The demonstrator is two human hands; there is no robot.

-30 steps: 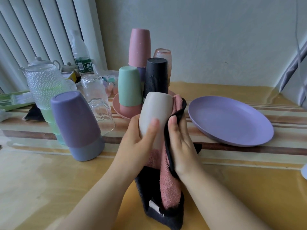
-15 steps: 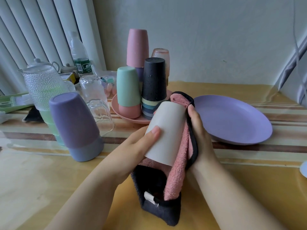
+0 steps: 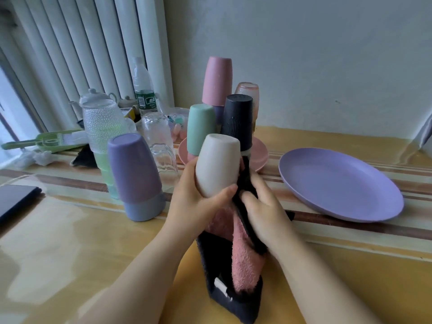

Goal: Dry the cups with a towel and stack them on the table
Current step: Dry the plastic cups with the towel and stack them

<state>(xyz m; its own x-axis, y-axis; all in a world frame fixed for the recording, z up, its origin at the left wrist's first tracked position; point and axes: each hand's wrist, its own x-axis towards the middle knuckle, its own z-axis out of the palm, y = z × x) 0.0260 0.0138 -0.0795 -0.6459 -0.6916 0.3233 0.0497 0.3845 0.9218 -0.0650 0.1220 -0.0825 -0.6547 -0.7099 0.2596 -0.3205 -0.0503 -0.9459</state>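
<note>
A cream cup (image 3: 218, 163) is held bottom-up above the table, gripped low on its side by my left hand (image 3: 196, 202). My right hand (image 3: 264, 211) presses a pink and black towel (image 3: 243, 258) against the cup's right side and rim; the towel hangs down to the table. To the left stands a stack of upturned cups, a purple cup (image 3: 133, 169) over a blue-grey one. Behind, on a pink plate (image 3: 259, 150), stand upturned mint (image 3: 199, 127), black (image 3: 238, 118) and pink (image 3: 217, 80) cups.
A purple plate (image 3: 339, 183) lies at the right. Clear glasses (image 3: 156, 134), a dimpled glass jug (image 3: 102, 125), a water bottle (image 3: 142, 90) and a teapot stand at the back left. A dark flat object (image 3: 14, 199) lies at the left edge.
The cup has swung back upright and a little left and up. My right hand has slid down from the cup's top to its lower side with the towel.
</note>
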